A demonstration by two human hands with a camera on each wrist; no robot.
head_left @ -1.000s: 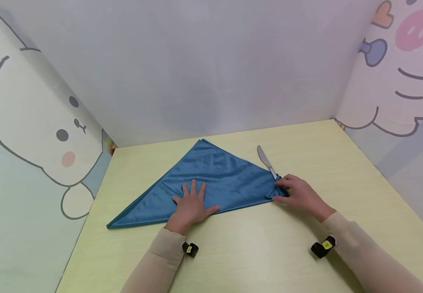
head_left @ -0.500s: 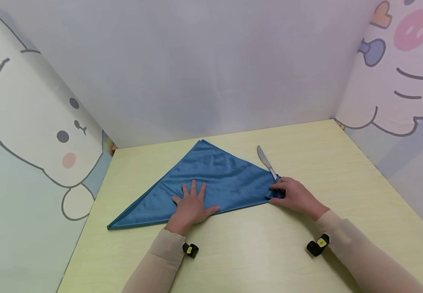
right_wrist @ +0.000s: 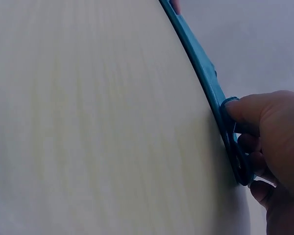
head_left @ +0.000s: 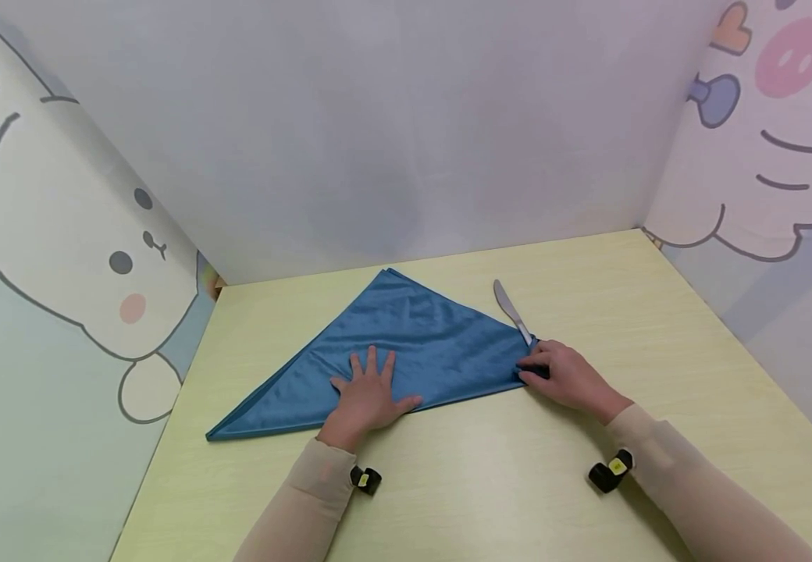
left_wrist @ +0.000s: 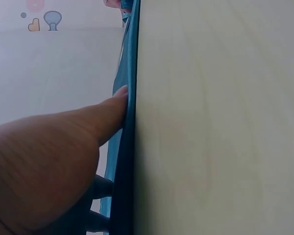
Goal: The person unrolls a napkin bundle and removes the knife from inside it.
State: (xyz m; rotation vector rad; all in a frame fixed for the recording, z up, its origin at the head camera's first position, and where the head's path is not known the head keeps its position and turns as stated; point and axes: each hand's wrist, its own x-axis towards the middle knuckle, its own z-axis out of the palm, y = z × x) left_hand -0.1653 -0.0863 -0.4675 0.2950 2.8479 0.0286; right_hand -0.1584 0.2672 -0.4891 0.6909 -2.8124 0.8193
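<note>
A shiny blue cloth napkin (head_left: 420,328), folded into a wide triangle, lies on the table with its peak pointing away. My left hand (head_left: 367,394) rests spread and flat on its middle near the front edge, the thumb (left_wrist: 110,110) along that edge in the left wrist view. At the right end, my right hand (head_left: 568,375) pinches the napkin's corner, which is turned over into a small fold (right_wrist: 230,117) under curled fingers. A silver table knife (head_left: 507,304) lies slanted there, blade away from me, its handle end hidden by the fold and hand.
The pale wooden table (head_left: 462,476) ends at a plain light back wall (head_left: 406,133). Side panels with cartoon animals (head_left: 128,265) stand left and right. A small black camera (head_left: 610,472) is strapped to each sleeve.
My right hand has shifted slightly left, folding the napkin's right corner inward and pressing it down by the knife's handle end. The left hand has stayed put.
</note>
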